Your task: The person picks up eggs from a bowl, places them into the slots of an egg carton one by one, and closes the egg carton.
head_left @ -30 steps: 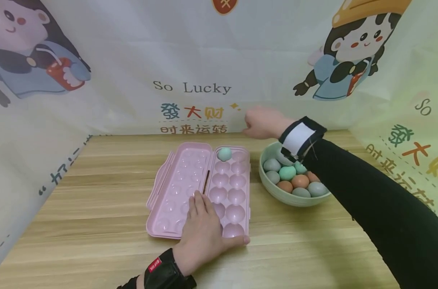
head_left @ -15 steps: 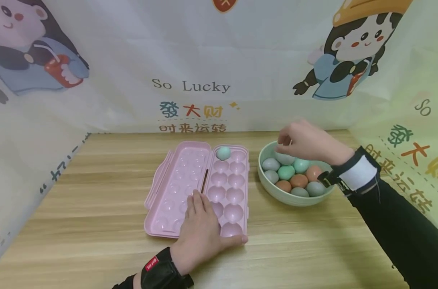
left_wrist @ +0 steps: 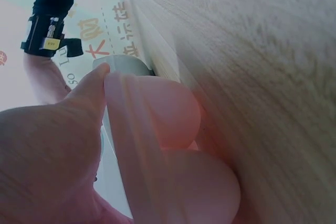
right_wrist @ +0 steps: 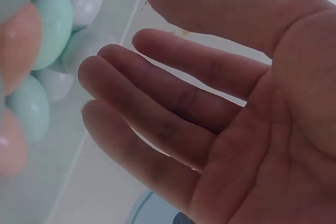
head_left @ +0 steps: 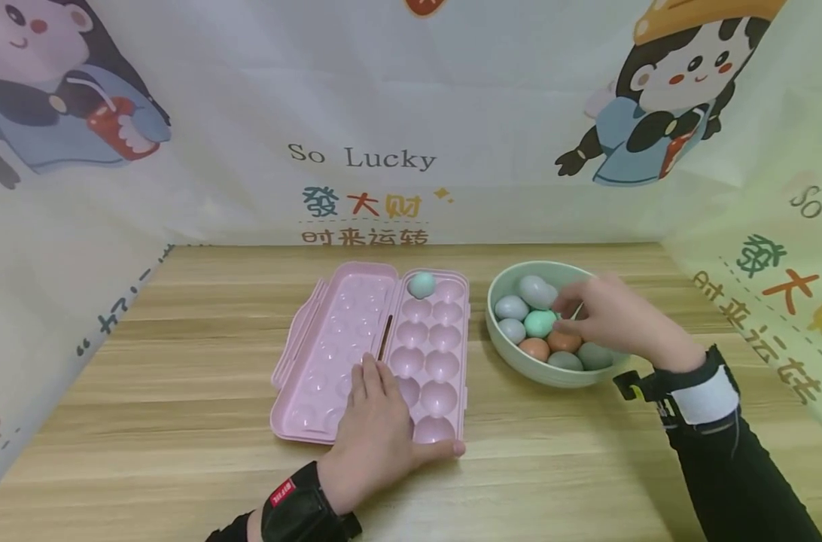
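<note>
My left hand [head_left: 375,452] lies flat over the near end of an open pink egg carton [head_left: 279,421], fingers on the hinge side and thumb along the front edge. In the left wrist view the thumb is at the rim, beside the carton's rounded cups [left_wrist: 178,111]. One pale teal egg [head_left: 421,285] sits in the far left cup. My right hand [head_left: 621,320] reaches over a light green bowl [head_left: 540,371], its fingertips close to the eggs. The right wrist view shows spread fingers holding nothing, near a green egg [right_wrist: 55,30].
Grey-blue, green and brown eggs [head_left: 534,349] are heaped in the bowl, which stands right of the carton on a wooden table [head_left: 153,376]. A printed cloth [head_left: 248,113] hangs behind the table and along both sides.
My right hand has come from beyond the carton's far right corner rightward and down to the eggs in the bowl. My left hand has stayed on the carton.
</note>
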`<control>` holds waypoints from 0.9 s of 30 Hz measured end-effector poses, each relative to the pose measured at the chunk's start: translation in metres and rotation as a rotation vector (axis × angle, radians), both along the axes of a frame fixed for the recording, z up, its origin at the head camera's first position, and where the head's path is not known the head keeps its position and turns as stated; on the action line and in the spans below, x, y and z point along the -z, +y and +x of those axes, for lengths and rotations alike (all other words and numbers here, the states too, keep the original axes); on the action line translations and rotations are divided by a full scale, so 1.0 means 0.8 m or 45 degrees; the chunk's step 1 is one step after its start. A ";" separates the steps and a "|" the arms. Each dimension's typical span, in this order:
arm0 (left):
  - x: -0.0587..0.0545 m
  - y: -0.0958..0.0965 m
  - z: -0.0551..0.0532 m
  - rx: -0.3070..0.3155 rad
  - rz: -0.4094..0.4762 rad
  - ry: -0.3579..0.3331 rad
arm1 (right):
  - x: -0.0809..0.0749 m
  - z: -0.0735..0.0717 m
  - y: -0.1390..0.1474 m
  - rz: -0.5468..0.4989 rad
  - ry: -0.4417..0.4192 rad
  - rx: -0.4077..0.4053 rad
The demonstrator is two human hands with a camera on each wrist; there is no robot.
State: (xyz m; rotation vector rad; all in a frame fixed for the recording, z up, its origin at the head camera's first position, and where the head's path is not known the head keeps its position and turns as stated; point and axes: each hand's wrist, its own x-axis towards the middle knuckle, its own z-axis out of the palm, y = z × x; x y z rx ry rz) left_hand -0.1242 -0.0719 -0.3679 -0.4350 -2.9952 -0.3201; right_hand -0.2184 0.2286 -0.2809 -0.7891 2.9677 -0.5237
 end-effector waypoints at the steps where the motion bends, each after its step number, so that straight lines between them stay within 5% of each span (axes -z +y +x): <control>1: 0.000 0.000 0.000 0.002 -0.005 -0.002 | 0.003 0.002 0.001 -0.004 0.001 0.002; 11: 0.002 0.000 0.001 0.002 -0.036 0.003 | 0.013 0.000 0.004 0.044 -0.043 -0.003; 19: 0.000 0.000 0.000 -0.013 -0.006 0.014 | 0.012 0.002 0.004 0.151 -0.181 -0.135; 27: 0.001 0.000 0.001 0.012 -0.026 0.053 | 0.019 0.007 -0.003 0.199 -0.254 -0.068</control>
